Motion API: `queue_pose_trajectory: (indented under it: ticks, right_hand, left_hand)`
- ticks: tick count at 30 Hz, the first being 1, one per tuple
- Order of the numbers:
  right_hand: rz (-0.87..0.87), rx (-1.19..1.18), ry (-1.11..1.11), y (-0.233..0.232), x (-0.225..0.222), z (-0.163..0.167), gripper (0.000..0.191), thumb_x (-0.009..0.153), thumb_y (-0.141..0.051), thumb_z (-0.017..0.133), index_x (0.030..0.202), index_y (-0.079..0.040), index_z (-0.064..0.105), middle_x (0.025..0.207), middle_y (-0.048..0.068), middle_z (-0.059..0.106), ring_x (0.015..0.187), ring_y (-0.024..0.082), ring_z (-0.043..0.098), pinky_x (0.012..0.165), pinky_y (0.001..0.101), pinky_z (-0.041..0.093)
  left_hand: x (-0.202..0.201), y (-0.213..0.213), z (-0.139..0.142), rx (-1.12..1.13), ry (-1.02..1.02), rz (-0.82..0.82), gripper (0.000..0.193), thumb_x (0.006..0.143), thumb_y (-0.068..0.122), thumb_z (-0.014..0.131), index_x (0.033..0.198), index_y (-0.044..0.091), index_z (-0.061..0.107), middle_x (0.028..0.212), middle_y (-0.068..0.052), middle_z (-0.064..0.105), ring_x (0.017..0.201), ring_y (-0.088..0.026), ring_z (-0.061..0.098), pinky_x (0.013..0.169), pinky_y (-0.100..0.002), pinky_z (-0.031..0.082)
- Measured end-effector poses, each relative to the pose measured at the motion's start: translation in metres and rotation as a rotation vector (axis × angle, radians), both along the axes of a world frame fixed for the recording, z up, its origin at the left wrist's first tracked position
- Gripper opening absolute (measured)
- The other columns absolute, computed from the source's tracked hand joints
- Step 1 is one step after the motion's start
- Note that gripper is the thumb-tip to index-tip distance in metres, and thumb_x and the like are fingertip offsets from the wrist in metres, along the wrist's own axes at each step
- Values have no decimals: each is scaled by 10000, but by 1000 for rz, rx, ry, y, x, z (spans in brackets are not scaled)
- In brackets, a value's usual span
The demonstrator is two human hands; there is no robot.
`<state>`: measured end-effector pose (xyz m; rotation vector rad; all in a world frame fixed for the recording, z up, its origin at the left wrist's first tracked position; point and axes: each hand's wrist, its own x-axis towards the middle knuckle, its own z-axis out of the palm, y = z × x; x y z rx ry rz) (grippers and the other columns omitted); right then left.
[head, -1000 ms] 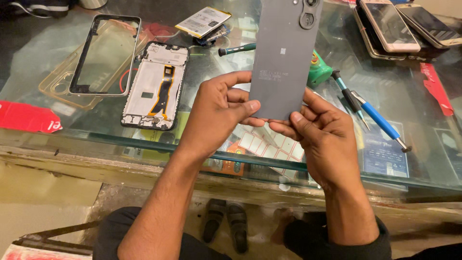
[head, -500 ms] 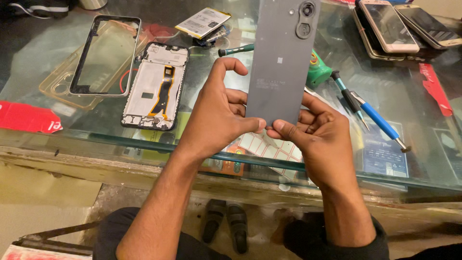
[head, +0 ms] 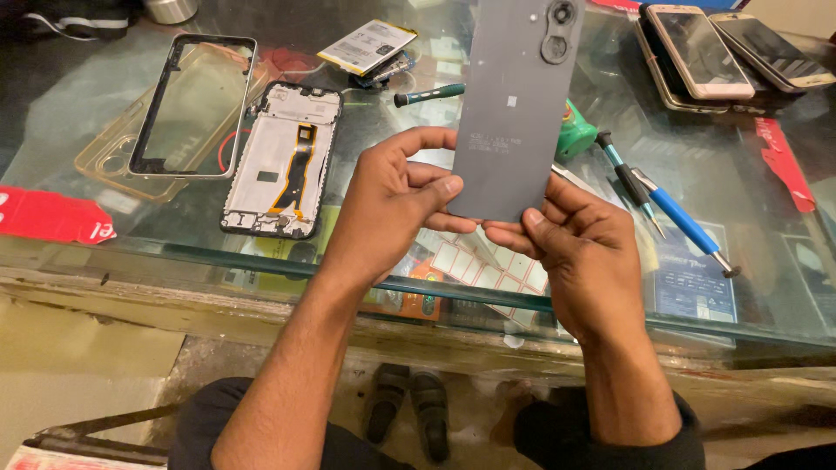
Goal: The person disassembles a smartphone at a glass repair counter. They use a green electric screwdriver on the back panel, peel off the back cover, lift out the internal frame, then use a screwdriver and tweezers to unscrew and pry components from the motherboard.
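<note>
The left hand (head: 392,204) and right hand (head: 579,248) both pinch the lower end of a flat dark grey phone back cover (head: 515,104), held upright above the glass counter (head: 131,235). Left of the cover lies a stripped phone frame (head: 283,161); right of it, a blue-handled screwdriver (head: 684,222).

Glass-topped counter (head: 131,252) over dusty bare floor (head: 78,365).

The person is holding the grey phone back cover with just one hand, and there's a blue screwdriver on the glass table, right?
Not quite: both hands hold the grey phone back cover, left hand and right hand. The head view shows it. The blue screwdriver does lie on the glass table.
</note>
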<state>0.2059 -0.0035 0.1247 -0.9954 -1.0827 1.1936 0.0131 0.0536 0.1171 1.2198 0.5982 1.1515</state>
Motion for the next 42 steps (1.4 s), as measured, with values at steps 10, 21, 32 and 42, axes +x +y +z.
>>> queue_pose_trajectory:
  ticks: [10, 21, 32, 42]
  right_hand:
    - [47, -35, -76, 1, 6, -3, 463, 932, 108, 518, 1390, 140, 570, 1109, 217, 737, 811, 216, 738, 753, 317, 631]
    - [22, 50, -92, -1, 0, -5, 432, 997, -37, 599, 1409, 92, 564, 961, 139, 743, 783, 150, 719, 699, 308, 635]
    - [13, 18, -95, -1, 0, -3, 373, 973, -37, 622, 1317, 101, 591, 923, 124, 754, 744, 138, 714, 665, 299, 628]
    - [60, -3, -109, -2, 5, -8, 330, 946, -33, 632, 1246, 103, 637, 835, 104, 738, 644, 122, 661, 575, 267, 578]
  left_hand:
    - [3, 0, -9, 65, -13, 218, 181, 990, 127, 696, 991, -53, 697, 821, -56, 730, 667, -76, 674, 578, -232, 552]
    - [6, -1, -3, 102, 224, 356, 212, 976, 165, 670, 922, -29, 738, 669, -14, 695, 555, -52, 627, 492, -222, 508]
    - [7, -1, -3, 318, 247, 414, 289, 943, 249, 707, 860, -26, 677, 717, -41, 702, 599, -44, 631, 517, -210, 518]
    - [7, -5, 4, 101, 324, 405, 385, 985, 300, 700, 733, 8, 699, 533, 23, 569, 477, -21, 491, 423, -237, 401]
